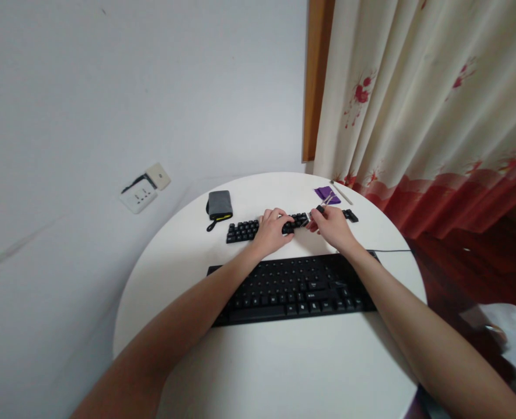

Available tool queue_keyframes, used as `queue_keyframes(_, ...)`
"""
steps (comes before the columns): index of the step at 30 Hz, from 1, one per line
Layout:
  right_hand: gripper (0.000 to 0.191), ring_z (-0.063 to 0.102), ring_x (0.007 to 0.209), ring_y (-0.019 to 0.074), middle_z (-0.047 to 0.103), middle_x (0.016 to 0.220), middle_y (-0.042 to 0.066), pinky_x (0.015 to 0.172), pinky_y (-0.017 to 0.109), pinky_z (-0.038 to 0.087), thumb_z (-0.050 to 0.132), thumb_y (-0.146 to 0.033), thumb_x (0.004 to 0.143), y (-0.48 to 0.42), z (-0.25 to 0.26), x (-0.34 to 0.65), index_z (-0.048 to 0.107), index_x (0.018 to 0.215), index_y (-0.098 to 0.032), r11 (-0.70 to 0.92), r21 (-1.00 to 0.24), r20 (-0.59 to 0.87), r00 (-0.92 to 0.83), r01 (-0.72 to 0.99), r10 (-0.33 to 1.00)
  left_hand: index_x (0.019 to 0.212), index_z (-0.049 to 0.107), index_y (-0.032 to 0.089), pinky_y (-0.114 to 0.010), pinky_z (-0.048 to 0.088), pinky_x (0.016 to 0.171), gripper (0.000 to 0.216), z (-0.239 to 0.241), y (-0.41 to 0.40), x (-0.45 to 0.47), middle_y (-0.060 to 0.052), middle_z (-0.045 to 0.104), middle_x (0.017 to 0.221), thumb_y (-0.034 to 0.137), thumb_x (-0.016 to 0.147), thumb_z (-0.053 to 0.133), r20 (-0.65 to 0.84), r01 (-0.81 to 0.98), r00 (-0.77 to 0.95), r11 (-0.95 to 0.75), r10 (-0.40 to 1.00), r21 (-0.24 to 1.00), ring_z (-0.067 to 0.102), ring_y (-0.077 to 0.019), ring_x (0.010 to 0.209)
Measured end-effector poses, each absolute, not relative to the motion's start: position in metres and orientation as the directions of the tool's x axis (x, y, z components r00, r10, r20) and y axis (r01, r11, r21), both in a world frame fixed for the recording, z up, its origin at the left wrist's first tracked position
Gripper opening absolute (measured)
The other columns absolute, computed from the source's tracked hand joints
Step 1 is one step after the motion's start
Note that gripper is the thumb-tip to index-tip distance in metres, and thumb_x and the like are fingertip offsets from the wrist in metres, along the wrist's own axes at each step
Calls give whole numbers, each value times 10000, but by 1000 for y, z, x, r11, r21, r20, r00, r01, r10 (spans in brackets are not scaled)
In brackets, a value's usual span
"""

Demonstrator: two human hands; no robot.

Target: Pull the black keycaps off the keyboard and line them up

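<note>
My left hand [272, 231] lies over a block of loose black keycaps [241, 231], its fingers curled and its thumb and forefinger gripping either side of some caps. To the right of it, my right hand [331, 226] pinches a small tool with a black part [320, 208] and thin wire prongs, which looks like a keycap puller. The prongs are close to the right end of the keycap block. Nearer to me, under my forearms, is a black keyboard [279, 285]; its front rows carry keycaps, while many positions farther back look bare.
Behind the keycaps sit a grey pouch [220, 204] with a loop, a purple cloth [327, 195] and a thin stick-like brush [342, 192]. A cable [391, 251] runs off the right of the round white table [258, 361]. Wall and curtain [398, 116] border it.
</note>
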State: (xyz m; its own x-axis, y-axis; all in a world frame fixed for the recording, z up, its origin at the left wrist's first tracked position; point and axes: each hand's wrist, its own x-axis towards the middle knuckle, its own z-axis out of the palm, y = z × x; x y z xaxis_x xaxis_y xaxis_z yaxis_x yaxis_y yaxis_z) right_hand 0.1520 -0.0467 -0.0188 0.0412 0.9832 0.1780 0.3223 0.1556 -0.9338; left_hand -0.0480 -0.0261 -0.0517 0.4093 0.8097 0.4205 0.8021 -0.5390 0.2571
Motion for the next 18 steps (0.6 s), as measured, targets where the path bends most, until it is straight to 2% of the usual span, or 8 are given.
queue_keyframes(8, 305, 659, 532, 153, 729, 636, 92, 587, 247, 520, 507, -304, 929, -46, -20, 152, 588, 663, -178, 171, -928, 193, 35, 332, 981, 964, 742, 283, -463, 400, 961, 165, -52, -26, -48, -40, 560, 1235, 304, 801, 751, 403, 789, 441, -561, 802, 252, 439, -289, 1173)
queue_keyframes(18, 285, 660, 528, 153, 729, 631, 83, 580, 243, 516, 520, -294, 925, -46, -20, 152, 582, 671, -180, 161, -932, 178, 25, 324, 984, 933, 731, 265, -473, 411, 962, 146, -50, -27, -48, -47, 564, 1234, 280, 790, 756, 418, 790, 423, -553, 804, 264, 451, -293, 1160)
